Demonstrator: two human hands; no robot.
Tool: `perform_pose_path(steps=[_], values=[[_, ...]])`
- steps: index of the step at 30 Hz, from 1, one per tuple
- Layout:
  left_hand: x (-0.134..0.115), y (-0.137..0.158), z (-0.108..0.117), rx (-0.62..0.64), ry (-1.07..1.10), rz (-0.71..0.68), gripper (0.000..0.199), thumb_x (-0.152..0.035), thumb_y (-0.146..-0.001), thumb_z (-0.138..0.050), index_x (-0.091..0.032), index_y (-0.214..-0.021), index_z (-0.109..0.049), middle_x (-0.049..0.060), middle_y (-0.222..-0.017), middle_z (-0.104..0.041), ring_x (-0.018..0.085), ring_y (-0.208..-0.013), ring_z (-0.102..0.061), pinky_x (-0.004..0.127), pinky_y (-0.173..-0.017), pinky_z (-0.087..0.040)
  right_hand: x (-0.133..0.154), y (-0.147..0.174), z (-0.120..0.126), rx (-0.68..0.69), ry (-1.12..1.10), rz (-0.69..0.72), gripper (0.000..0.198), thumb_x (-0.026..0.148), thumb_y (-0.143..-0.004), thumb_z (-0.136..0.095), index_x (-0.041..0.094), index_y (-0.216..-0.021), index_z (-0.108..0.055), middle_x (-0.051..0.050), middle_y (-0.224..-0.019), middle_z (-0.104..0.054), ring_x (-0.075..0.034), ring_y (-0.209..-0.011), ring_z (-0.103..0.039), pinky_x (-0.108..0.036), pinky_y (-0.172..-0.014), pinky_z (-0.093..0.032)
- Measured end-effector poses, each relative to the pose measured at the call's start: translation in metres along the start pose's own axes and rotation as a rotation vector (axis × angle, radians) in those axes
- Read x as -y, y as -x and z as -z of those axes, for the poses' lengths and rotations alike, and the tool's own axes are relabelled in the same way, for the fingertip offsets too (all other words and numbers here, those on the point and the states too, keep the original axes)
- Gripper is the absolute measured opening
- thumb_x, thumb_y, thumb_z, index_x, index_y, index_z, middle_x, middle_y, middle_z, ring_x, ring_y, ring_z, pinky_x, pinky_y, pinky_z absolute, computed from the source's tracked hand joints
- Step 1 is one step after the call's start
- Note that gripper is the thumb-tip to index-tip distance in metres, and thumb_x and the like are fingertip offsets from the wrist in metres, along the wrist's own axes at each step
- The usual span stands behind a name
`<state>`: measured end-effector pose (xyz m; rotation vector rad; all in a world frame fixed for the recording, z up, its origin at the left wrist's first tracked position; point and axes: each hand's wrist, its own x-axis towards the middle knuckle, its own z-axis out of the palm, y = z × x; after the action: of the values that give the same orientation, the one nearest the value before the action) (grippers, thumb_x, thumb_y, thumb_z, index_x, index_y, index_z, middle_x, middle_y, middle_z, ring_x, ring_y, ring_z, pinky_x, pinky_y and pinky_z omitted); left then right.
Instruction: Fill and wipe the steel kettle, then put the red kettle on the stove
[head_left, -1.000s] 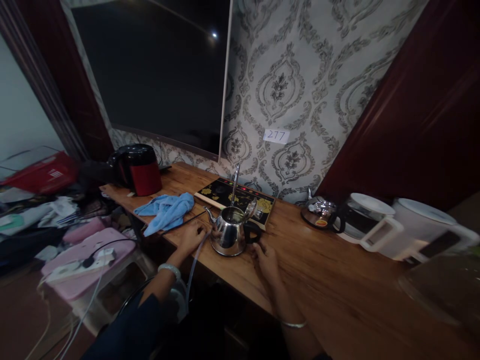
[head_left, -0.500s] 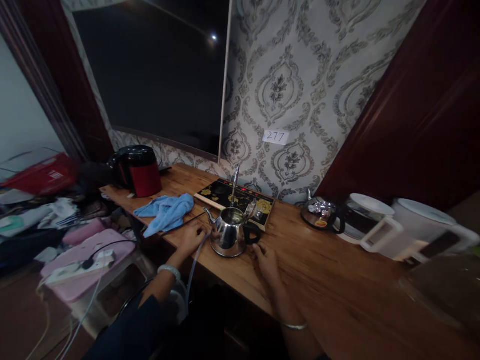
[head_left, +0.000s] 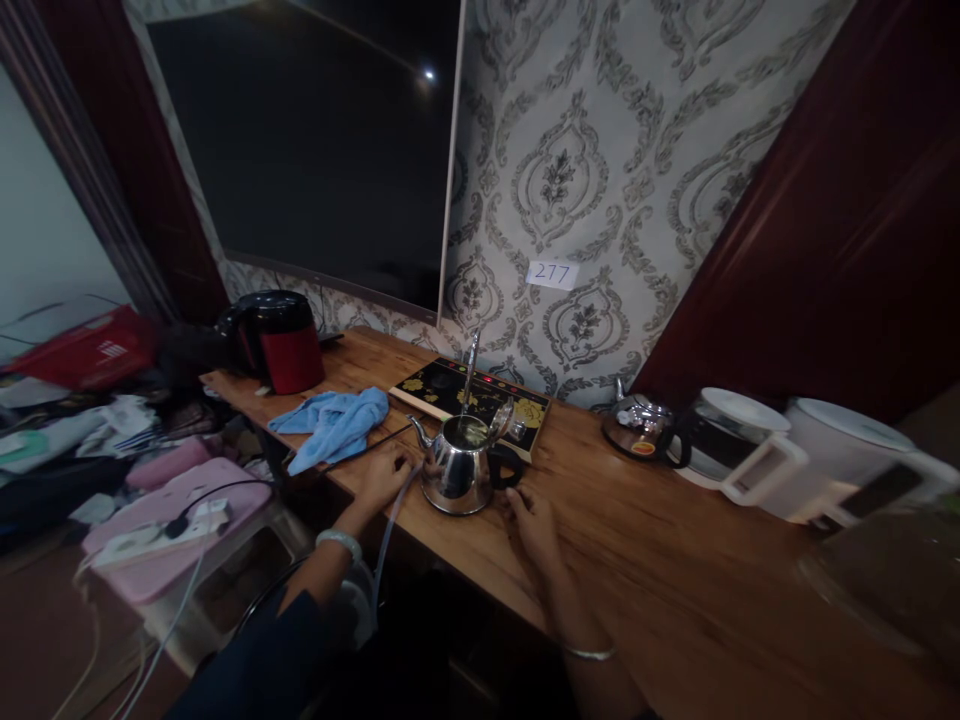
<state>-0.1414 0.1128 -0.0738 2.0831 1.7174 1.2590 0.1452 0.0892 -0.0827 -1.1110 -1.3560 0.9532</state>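
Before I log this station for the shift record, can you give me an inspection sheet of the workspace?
Surface: wooden counter along the wall, bare in front of the hands.
Job's things: steel kettle with lid tipped open, standing in front of the black tea stove.
Clutter: blue cloth, red and black kettle, small steel teapot, two white jugs.
Hands: left hand resting on the counter beside the kettle's spout; right hand resting by its handle; neither grips anything.
Cables: clear hose hanging off the counter edge; power strip on a pink stool.
Surroundings: dark TV screen, patterned wallpaper, label reading 277.
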Motion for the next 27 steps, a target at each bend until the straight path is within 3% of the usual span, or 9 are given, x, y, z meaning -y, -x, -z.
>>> perform_pose_path(steps=[27], values=[[0.0004, 0.0003, 0.0008, 0.032, 0.000, 0.014, 0.016, -0.016, -0.078, -0.051, -0.018, -0.071, -0.065, 0.006, -0.081, -0.069, 0.019, -0.080, -0.062, 0.032, -0.079, -0.050, -0.0032, -0.0011, 0.0005, 0.009, 0.007, -0.025, 0.046, 0.065, -0.074, -0.059, 0.019, -0.065, -0.061, 0.001, -0.054, -0.055, -0.015, -0.051, -0.050, -0.026, -0.050, -0.040]])
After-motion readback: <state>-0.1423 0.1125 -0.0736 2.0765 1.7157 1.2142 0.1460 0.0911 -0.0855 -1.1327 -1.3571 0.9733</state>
